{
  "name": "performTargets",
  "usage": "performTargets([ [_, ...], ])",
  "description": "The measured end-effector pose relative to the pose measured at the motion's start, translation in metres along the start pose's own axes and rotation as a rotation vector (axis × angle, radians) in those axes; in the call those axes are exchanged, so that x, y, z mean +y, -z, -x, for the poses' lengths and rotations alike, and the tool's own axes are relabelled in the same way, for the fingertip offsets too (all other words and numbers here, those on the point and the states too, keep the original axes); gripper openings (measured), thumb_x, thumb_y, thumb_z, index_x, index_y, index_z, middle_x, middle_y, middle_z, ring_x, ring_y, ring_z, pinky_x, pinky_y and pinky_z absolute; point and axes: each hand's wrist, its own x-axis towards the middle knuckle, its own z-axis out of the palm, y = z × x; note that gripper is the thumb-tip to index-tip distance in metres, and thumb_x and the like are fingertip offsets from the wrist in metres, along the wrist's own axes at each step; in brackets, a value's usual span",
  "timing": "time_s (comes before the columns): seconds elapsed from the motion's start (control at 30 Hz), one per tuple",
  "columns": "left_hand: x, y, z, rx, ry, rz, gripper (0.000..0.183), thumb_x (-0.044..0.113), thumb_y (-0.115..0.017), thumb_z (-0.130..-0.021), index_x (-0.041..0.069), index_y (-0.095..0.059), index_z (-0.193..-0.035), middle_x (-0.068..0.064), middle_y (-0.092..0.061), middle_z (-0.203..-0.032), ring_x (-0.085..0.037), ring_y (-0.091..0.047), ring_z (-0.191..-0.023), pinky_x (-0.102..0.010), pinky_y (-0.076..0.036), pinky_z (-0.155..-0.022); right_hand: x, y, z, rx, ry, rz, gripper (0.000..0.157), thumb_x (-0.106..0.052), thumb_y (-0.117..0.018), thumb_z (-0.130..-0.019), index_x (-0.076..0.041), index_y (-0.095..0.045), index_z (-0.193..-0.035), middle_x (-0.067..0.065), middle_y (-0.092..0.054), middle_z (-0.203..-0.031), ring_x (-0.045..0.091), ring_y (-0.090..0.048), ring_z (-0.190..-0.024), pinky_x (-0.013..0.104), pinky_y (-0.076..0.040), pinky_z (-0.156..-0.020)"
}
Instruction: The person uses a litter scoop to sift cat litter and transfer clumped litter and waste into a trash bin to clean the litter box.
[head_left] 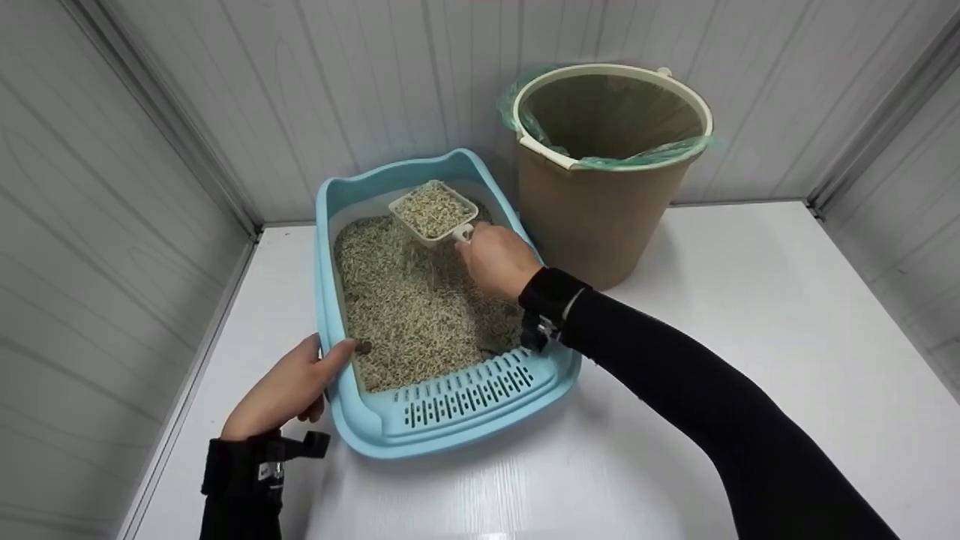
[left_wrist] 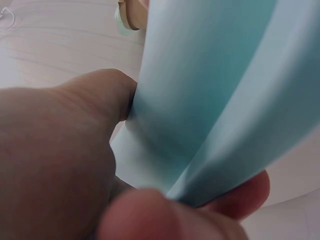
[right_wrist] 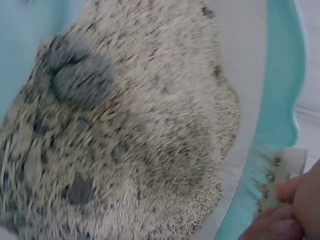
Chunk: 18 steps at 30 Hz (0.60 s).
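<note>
My right hand (head_left: 501, 259) grips the short handle of a pale litter scoop (head_left: 463, 232) heaped with litter, held above the far part of a blue litter box (head_left: 324, 262). Pellets fall from under the scoop onto the litter (head_left: 397, 322) below. My left hand (head_left: 289, 382) holds the box's left wall near the front, thumb over the rim and fingers outside and beneath it, as the left wrist view shows. In the right wrist view, dark grey clumps (right_wrist: 82, 77) lie on the pellets, and only part of the scoop appears, at the lower right.
A tan bucket (head_left: 592, 217) lined with a green plastic bag (head_left: 652, 154) stands right behind the box on its right side. White panelled walls (head_left: 390, 82) enclose the white tabletop (head_left: 757, 315) at the back and sides. A slotted step (head_left: 469, 397) forms the box's front.
</note>
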Motion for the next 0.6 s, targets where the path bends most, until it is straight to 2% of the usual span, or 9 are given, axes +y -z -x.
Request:
performTargets([
  [0.2, 0.0, 0.002, -0.001, -0.004, -0.012, 0.0, 0.057, 0.052, -0.053, -0.118, -0.002, -0.05, -0.137, -0.01, -0.061, -0.081, -0.013, -0.045, -0.047, -0.027, -0.044, -0.044, 0.002, 0.005, 0.004, -0.004, -0.006, 0.005, 0.04, -0.034, -0.049, -0.122, 0.002, -0.063, -0.112, 0.009, -0.052, -0.084, 0.032, -0.06, -0.075, 0.047, -0.054, -0.073],
  [0.4, -0.001, 0.001, -0.001, -0.006, -0.01, 0.007, 0.059, 0.052, -0.053, -0.118, -0.002, -0.049, -0.141, -0.009, -0.06, -0.081, -0.013, -0.045, -0.047, -0.027, -0.044, -0.044, 0.003, 0.008, 0.009, -0.021, -0.005, 0.021, 0.041, -0.035, -0.048, -0.122, 0.002, -0.062, -0.113, 0.012, -0.055, -0.087, 0.036, -0.064, -0.078, 0.049, -0.055, -0.074],
  [0.6, -0.001, 0.002, -0.001, -0.001, -0.002, 0.003, 0.055, 0.051, -0.054, -0.118, -0.001, -0.05, -0.135, -0.009, -0.06, -0.08, -0.013, -0.045, -0.047, -0.028, -0.044, -0.044, 0.003, 0.016, 0.011, -0.024, -0.037, 0.025, 0.041, -0.037, -0.049, -0.121, 0.0, -0.063, -0.113, 0.011, -0.057, -0.091, 0.035, -0.065, -0.084, 0.051, -0.056, -0.078],
])
